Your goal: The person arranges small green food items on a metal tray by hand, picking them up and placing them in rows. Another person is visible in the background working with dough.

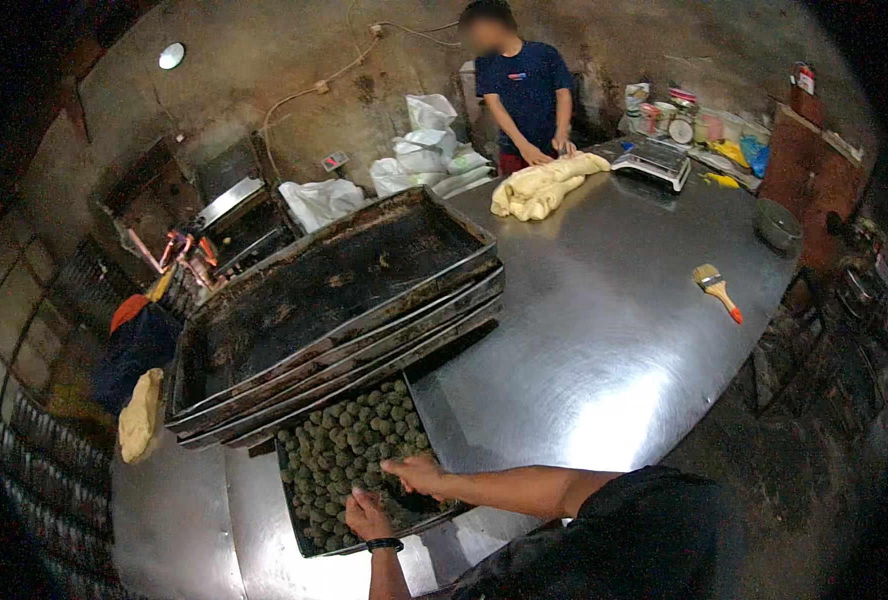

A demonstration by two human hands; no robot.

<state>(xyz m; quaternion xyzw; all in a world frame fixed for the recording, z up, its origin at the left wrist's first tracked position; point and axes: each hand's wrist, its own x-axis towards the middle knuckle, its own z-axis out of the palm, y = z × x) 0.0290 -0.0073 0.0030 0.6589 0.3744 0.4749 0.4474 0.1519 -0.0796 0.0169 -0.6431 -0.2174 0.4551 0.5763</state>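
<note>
A shallow dark tray [404, 518] at the near edge of the table holds many small greenish-brown balls [349, 440]. They lie close together over its far and left parts, while the near right part shows the tray's bottom. My left hand [367, 515], with a dark band at the wrist, is over the near side of the tray, its fingers curled. My right hand [420, 476] reaches in from the right over the tray's right side, fingers bent together near the balls. Whatever either hand holds is too small or hidden to make out.
Stacked blackened baking trays [334, 290] stand just beyond the balls on the metal table [564, 330]. A brush [716, 291] lies at right. Across the table, another person [529, 95] handles a large dough [544, 188] near a scale [654, 163]. More dough [141, 415] sits at far left.
</note>
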